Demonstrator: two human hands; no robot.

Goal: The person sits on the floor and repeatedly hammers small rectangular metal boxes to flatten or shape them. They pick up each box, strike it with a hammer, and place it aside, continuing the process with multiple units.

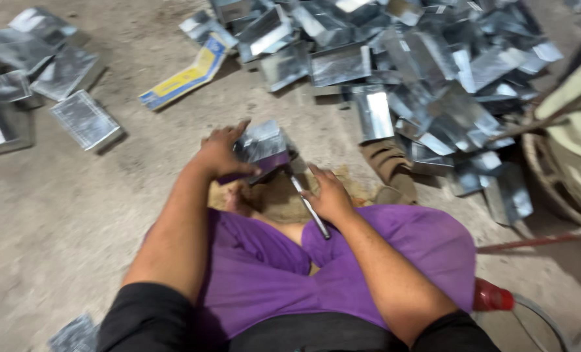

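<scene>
Shiny sheet metal on a rough concrete floor (56,215)

The folded box (262,145) and the heap of boxes (427,72) looked like bright, glossy galvanised metal; the thin rod (310,207) was smooth metal; the purple cloth (271,267) was soft and matt; the floor was dusty and coarse.

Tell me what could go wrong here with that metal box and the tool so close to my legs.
The left hand grips a shiny sheet-metal box bare; its thin edges might cut the fingers. The right hand holds a slim metal tool at the box; a slip could send it toward the left hand or the purple-clad legs. The pile of metal boxes lies close ahead, and pieces could slide into the sandal.
</scene>
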